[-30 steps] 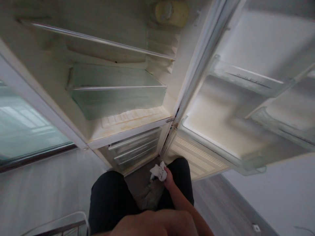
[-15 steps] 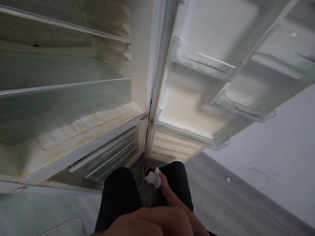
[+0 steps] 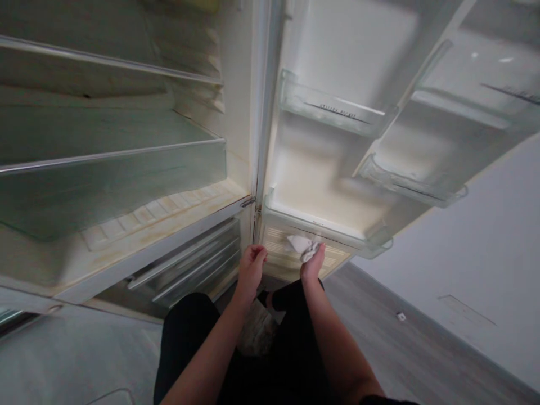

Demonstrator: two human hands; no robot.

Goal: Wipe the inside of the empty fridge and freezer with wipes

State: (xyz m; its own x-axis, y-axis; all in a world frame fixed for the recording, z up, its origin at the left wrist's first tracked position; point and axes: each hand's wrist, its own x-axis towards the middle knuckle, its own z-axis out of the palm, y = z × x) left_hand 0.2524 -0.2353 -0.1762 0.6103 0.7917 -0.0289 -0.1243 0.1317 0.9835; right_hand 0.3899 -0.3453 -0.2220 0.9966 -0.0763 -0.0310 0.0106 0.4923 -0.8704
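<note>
My right hand [image 3: 313, 263] is closed around a crumpled white cloth [image 3: 300, 244], which sticks out toward the left. It is held in front of the ribbed lower door panel [image 3: 278, 264], below the bottom door shelf [image 3: 314, 224]. My left hand [image 3: 252, 263] is raised near the hinge side of the open fridge [image 3: 202, 216], with thumb and fingers pinched together. Whether anything small sits between those fingertips cannot be made out. Both forearms reach forward over my knees.
Glass shelves [image 3: 126, 153] and a stained ribbed floor [image 3: 156, 212] show inside the fridge. Freezer drawers [image 3: 198, 259] lie below. The open door [image 3: 329, 163] carries clear bins [image 3: 331, 107]. A small white object [image 3: 400, 316] lies on the grey floor [image 3: 358, 304] by the wall.
My right hand has risen from between my knees with the cloth, up to the lower door panel. My left hand has moved from close under the camera forward to the hinge area.
</note>
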